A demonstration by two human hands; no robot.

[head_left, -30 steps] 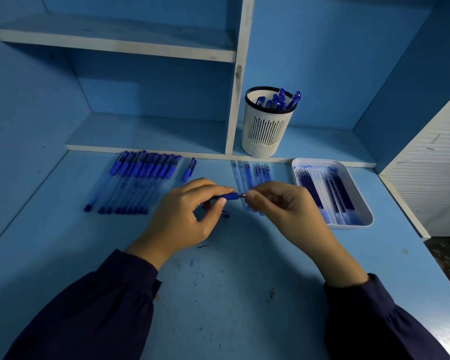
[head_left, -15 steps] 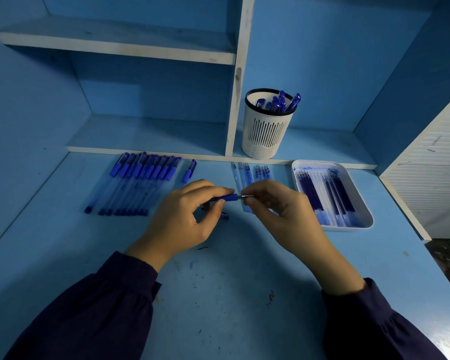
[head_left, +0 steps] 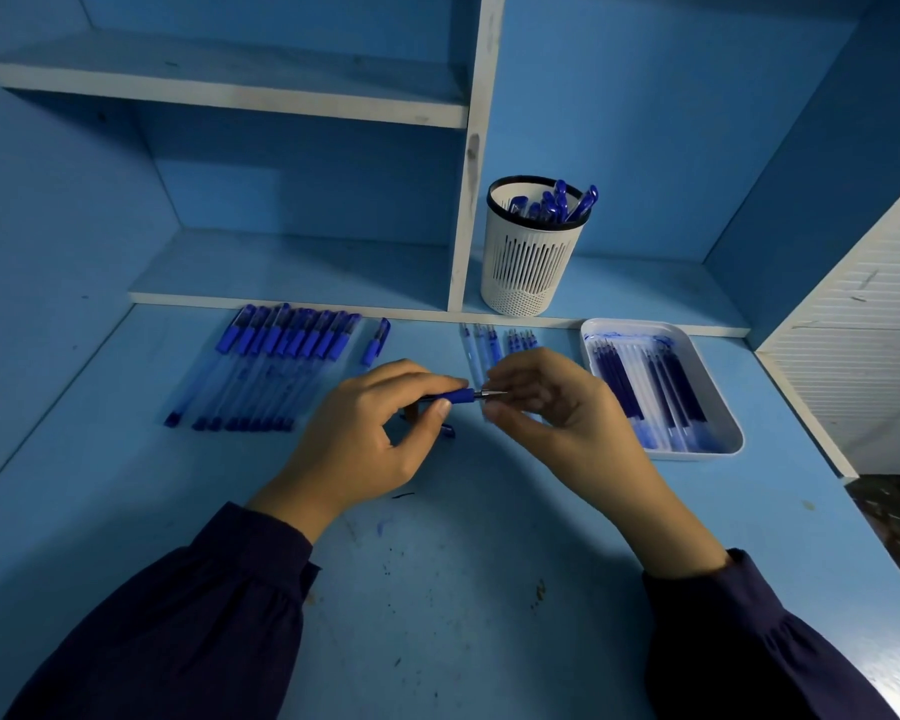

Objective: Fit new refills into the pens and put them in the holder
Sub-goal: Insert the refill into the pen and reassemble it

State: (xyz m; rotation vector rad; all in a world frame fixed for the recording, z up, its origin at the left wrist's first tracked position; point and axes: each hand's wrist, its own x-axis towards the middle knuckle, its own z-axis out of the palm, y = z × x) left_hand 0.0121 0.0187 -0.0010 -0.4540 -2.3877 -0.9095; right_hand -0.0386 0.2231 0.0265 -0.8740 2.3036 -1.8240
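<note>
My left hand [head_left: 370, 433] grips a blue pen [head_left: 455, 396] by its barrel, tip pointing right. My right hand [head_left: 546, 402] pinches the pen's metal tip between thumb and fingers. A row of several capped blue pens [head_left: 266, 371] lies at the back left of the desk, with one loose cap [head_left: 376, 341] beside it. Several refills [head_left: 494, 343] lie behind my hands. The white tray [head_left: 726, 407] at right holds several more refills. On the shelf stands the white slotted holder [head_left: 528, 262] with several pens in it.
A shelf ledge [head_left: 292, 301] runs along the back of the blue desk, with a white vertical divider [head_left: 463, 210] left of the holder. A white slatted cabinet [head_left: 863, 345] bounds the right side. A small blue piece [head_left: 447, 431] lies under my left hand.
My right hand's fingers have shifted slightly around the pen tip; the pen and left hand stay in nearly the same place.
</note>
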